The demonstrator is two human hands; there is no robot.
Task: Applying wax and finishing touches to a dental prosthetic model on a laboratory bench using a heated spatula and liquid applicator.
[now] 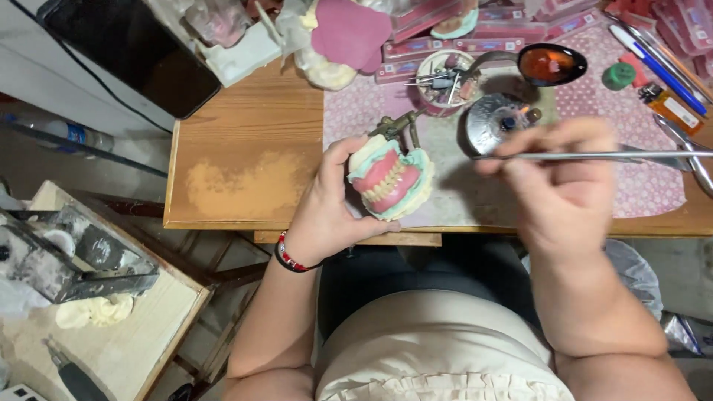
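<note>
One denture model (pixel 391 180) sits clasped in the left hand (pixel 327 212); the right hand (pixel 557 182) pinches one metal tool (pixel 631 155).

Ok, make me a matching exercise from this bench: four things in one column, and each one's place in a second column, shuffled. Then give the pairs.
Things
1. denture model
2. metal instrument
3. spoon
4. black tablet

Places
A. propped at the bench's far left corner
B. held in the left hand
C. lying on the pink mat, beyond the hands
D. held in the right hand

Pairs: 1-B, 2-D, 3-C, 4-A
</note>
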